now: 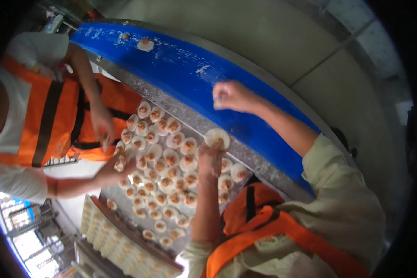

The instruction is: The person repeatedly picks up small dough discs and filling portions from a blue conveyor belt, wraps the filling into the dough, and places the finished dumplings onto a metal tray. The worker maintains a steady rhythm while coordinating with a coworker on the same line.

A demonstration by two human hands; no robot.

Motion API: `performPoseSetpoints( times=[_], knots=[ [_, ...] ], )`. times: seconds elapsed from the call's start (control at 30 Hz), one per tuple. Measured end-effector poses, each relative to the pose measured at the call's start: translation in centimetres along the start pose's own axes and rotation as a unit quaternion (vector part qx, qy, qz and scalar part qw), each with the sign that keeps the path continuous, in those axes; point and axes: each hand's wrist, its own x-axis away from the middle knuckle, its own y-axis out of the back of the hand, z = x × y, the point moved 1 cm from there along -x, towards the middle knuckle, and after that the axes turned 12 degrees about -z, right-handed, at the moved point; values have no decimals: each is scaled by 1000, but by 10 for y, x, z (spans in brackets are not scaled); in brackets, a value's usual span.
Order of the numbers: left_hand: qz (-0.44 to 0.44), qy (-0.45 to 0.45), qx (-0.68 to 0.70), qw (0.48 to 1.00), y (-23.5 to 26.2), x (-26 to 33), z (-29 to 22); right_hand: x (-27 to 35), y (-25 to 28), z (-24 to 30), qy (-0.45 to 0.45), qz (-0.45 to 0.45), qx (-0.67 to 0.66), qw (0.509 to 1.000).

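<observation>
While the right hand [230, 96] curls closed over the blue belt [180, 69], the left hand [211, 157] pinches a round, axis-less dough wrapper [217, 136], its flat face turned upward.

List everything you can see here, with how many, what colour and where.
Conveyor belt: one, blue, curving across the top.
Filled wrapper on the belt: one, pale with orange filling, near the belt's far end.
Metal table: one, grey, below the belt.
Filled dough wrappers: dozens, pale rounds with orange filling, spread over the table.
Tray of folded dumplings: one, pale pieces in rows, lower left.
Co-worker's hands: two, at the left edge of the table; white sleeves, orange apron.
Own orange apron: one, lower right.
Left hand: one, at the table's edge, touching a plain round wrapper.
Right hand: one, over the belt, fingers closed; whether it holds anything cannot be told.
</observation>
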Motion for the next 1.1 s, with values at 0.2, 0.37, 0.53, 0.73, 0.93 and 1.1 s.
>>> performPoseSetpoints(
  times=[0.2, 0.37, 0.53, 0.73, 0.93, 1.1],
  knots=[
    [-83, -32, -85, 992, -2, -8, 6, -58, -22, -67, 77, -66, 299, 949],
    [-110, -64, -115, 985, 3, -12, 1, -70, -2, -66, -27, -32, -92, 995],
    [-38, -80, 3, 996, 5, -18, 2, -6, 3, -13, 120, 60, -138, 981],
    [-11, -122, -124, 985, 2, 8, 11, 68, -34, 17, 148, 96, 106, 979],
    [-102, -34, -25, 994, 92, 69, 12, 101, -61, 32, 9, 127, -31, 991],
    [-289, -205, -83, 932, 226, 131, -42, 139, -68, 10, -95, 105, -6, 990]
  ],
)
